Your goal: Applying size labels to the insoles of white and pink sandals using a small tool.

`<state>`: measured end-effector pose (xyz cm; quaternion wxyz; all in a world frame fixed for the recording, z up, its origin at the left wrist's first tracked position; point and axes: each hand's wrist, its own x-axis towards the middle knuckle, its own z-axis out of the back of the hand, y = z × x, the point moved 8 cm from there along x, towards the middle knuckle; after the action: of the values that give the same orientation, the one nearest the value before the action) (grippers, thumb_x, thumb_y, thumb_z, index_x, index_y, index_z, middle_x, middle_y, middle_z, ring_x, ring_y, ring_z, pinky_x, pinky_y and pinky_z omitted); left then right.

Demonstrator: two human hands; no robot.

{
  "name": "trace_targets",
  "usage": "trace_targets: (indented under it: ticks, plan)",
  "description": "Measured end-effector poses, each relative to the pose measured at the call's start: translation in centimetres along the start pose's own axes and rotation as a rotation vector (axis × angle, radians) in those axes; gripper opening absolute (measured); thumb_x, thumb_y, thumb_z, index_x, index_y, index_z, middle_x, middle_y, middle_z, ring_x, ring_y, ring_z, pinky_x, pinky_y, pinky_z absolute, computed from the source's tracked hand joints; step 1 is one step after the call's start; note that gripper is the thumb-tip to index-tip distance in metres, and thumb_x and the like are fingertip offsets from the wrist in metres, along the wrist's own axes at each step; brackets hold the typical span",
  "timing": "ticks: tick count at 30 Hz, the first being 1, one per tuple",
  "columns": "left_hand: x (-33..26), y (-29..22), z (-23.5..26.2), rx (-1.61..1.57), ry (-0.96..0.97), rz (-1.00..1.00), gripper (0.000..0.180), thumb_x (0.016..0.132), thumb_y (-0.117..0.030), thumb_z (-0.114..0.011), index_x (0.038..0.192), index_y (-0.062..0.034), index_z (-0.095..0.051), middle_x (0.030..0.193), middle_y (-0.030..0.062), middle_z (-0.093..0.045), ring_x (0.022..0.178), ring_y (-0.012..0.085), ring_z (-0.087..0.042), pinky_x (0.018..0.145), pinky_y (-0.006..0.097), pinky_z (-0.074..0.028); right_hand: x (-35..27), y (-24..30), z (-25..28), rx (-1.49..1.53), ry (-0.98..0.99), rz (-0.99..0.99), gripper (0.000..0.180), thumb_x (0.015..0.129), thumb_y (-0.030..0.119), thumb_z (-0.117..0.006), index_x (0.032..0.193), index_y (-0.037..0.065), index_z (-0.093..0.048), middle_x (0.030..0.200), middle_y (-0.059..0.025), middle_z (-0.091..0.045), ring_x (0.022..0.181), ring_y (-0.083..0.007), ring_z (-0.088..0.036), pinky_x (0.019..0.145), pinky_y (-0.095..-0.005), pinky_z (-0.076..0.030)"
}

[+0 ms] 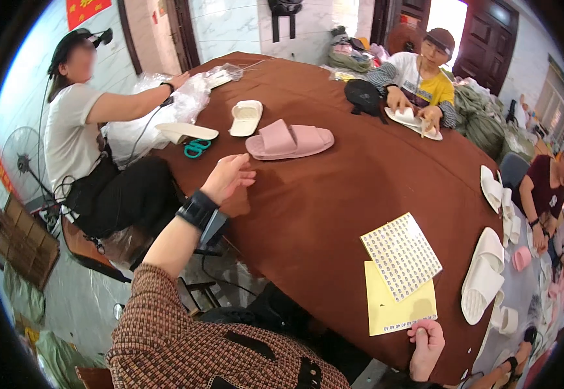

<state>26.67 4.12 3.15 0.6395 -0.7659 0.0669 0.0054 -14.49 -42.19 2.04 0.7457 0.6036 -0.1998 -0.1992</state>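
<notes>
My left hand (231, 178) hovers over the near left part of the brown-covered table, fingers loosely bent and apart, holding nothing. Just beyond it lie pink slippers (289, 140), seemingly a pair set together. At the near right, my right hand (427, 349) has its fingers closed at the lower edge of a yellow sticker sheet (385, 316). A row of small printed labels runs along that edge. Whether a loose label is between the fingertips cannot be seen. A white sheet full of small stickers (403, 256) partly covers the yellow one.
Teal-handled scissors (197, 148) and white slippers (247, 118) lie at the far left, near a person (77, 107) by clear plastic bags. Across the table another person (424, 81) handles a white slipper (413, 123). More white slippers (483, 275) line the right edge.
</notes>
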Motion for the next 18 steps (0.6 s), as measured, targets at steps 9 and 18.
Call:
trace_targets:
  ticks: [9,18]
  plan:
    - [7.1,2.3,0.3,-0.140,-0.063,0.199,0.051,0.094,-0.025,-0.060,0.136,0.0015,-0.047,0.127,0.0218,-0.051,0.105,0.0430,-0.058,0.093,0.057,-0.050,-0.5,-0.5,-0.2,-0.096,0.031,0.065,0.022,0.096,0.008,-0.055,0.116,-0.001,-0.057,0.101,-0.0092,-0.063,0.081,-0.0114,-0.060,0.070,-0.0238,-0.048]
    - [10.4,3.9,-1.5,-0.118,-0.137,0.257,0.031,0.094,-0.024,-0.065,0.120,-0.0109,-0.058,0.106,0.0097,-0.062,0.089,0.0278,-0.060,0.075,0.046,-0.053,-0.7,-0.5,0.0,-0.121,-0.043,0.102,0.011,0.096,0.001,-0.050,0.100,-0.001,-0.060,0.089,-0.0049,-0.063,0.074,-0.0099,-0.058,0.067,-0.0222,-0.046]
